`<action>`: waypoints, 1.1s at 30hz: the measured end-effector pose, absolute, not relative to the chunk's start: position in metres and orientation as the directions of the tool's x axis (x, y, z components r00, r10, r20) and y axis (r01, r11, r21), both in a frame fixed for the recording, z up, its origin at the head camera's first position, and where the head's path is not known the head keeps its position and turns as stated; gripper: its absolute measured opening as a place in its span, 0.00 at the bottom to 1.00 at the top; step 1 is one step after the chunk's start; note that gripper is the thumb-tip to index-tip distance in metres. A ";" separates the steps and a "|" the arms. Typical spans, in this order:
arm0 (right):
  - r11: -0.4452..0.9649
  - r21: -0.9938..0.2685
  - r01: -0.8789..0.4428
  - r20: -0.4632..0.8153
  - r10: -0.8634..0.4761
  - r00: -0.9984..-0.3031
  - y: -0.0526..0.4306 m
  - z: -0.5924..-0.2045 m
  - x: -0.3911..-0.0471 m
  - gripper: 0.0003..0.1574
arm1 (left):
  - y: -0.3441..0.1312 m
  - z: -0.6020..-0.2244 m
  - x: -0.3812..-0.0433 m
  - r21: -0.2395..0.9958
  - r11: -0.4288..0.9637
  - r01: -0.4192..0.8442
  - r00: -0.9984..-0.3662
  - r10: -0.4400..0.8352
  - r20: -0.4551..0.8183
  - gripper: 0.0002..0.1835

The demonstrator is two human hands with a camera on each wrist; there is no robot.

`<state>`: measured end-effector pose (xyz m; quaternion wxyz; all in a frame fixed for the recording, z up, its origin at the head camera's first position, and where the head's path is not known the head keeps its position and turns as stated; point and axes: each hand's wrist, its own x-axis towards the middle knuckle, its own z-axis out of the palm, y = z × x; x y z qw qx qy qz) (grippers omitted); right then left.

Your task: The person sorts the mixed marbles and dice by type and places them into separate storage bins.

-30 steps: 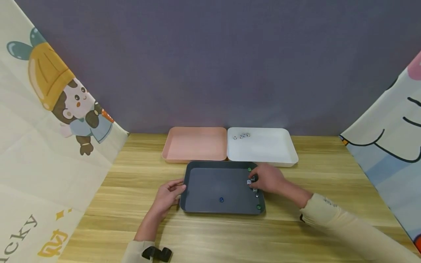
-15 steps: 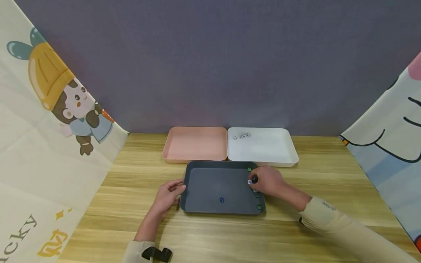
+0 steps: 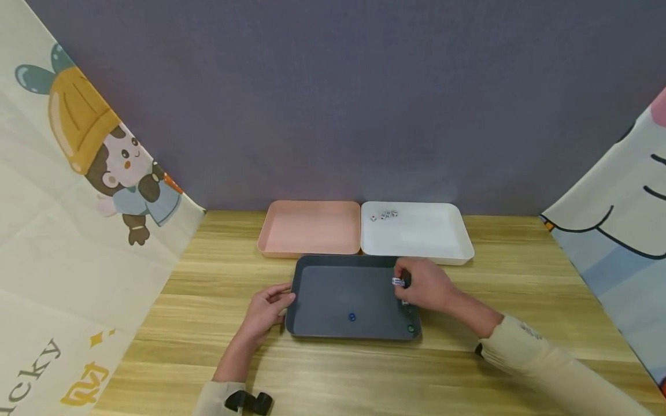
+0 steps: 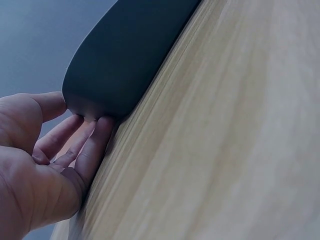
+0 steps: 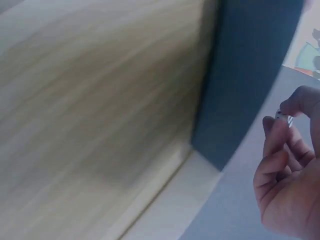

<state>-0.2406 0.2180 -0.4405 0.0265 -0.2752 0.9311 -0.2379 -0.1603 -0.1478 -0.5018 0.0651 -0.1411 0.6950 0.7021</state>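
Note:
My left hand holds the left end of a dark grey tray, thumb at the rim and fingertips against the outer wall, as the left wrist view shows. Over the tray's right side, my right hand pinches white dice between thumb and fingers; in the right wrist view a white die shows at the fingertips. How many it holds I cannot tell. A small round blue piece, likely a glass marble, lies near the tray's front. A green one sits in the front right corner. The hand hides other small pieces.
Behind the grey tray stand a pink tray and a white tray, side by side. Several dice lie in the white tray's back left. All stand on a wooden table before a grey backdrop.
The right hand has risen slightly from the tray's right side, and the pinched dice have come up with it. The left hand stays at the tray's left end.

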 end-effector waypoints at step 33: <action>0.241 -0.513 -0.824 0.638 -0.535 -0.554 0.172 -0.342 -0.188 0.17 | -0.146 -0.503 -0.159 0.954 -0.048 -0.296 -0.948 -0.111 -0.300 0.21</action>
